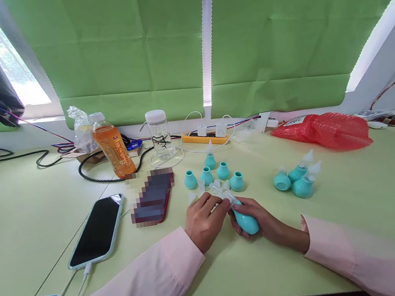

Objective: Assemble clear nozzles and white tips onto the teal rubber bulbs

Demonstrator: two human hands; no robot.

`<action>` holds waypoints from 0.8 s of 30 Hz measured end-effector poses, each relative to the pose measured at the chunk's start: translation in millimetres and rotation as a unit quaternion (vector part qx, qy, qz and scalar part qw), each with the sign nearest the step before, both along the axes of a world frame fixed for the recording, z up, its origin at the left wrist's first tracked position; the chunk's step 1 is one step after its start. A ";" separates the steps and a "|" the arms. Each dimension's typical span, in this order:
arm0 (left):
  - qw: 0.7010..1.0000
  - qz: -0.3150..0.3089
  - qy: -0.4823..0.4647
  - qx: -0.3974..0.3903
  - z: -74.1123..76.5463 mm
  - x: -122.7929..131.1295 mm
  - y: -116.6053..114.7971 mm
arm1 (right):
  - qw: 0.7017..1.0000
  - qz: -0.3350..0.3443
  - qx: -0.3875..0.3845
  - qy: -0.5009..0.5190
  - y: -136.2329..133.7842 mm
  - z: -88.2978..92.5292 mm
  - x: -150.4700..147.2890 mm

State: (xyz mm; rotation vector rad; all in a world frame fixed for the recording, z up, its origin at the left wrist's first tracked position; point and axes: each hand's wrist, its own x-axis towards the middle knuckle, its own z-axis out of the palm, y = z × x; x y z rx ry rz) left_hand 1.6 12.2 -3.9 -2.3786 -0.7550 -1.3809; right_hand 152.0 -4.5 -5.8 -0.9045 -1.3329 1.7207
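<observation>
My right hand (259,218) is wrapped round a teal squeeze bulb (246,221), its rounded end toward me. At the bulb's neck sits a clear plastic nozzle piece (230,197). The fingers of my left hand (207,220) are closed on this clear piece, partly hiding it. Just beyond my hands stand several open-topped teal bulbs (189,180), with loose clear nozzle parts (202,185) among them. Behind those, one teal bulb (209,161) stands upright with a nozzle on it. To the right, three teal bulbs with nozzles (303,186) are grouped together.
Two phones lie at the left, a white-edged phone (96,231) on a cable and a red-edged phone (155,197). An orange drink bottle (114,151), a clear water jar (160,136), a yellow power strip (203,138) and a red plastic bag (324,132) line the back.
</observation>
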 end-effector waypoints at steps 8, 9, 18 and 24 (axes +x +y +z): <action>0.999 0.005 0.032 0.014 -0.2 -1.9 -0.4 | 0.999 -0.026 0.031 -0.030 -1.9 -5.0 -0.8; 0.999 0.009 0.043 0.018 -0.2 -2.2 -0.7 | 0.999 -0.029 0.031 -0.030 -2.0 -5.7 -0.6; 0.996 0.012 0.086 0.004 -2.4 -1.7 2.8 | 0.998 -0.027 0.030 -0.043 -2.2 -4.8 -0.4; 0.995 0.050 0.085 -0.003 -1.1 2.5 -0.1 | 0.997 -0.023 0.034 -0.059 -2.5 -5.1 -1.0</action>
